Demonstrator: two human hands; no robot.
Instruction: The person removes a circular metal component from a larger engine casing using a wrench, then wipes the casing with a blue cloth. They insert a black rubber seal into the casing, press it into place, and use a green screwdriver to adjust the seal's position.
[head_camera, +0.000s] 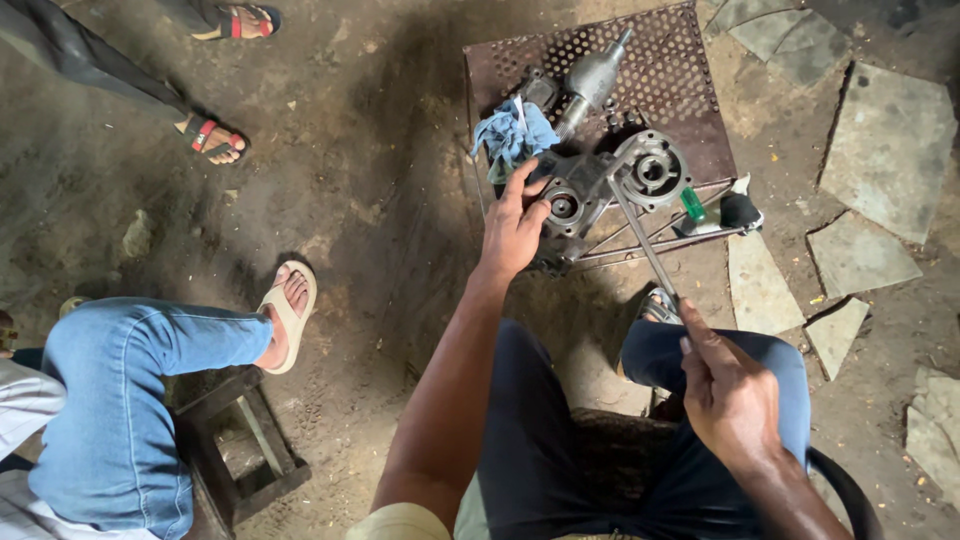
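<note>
On perforated stand (690, 80): metal housing (590, 195) | left hand (512, 232) steadies | right hand (730, 395) grips wrench (640, 235)

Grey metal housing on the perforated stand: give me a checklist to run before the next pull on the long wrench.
1. Left hand braces the grey metal housing: ok.
2. Right hand grips the long metal wrench at its end: ok.
3. Wrench head seated on its fastener: cannot tell.
4. Housing fully on the rusty perforated stand: not ok, it overhangs the near edge.
5. Blue rag away from the wrench: ok.
6. Green-handled tool lies close by the wrench: not ok.
</note>
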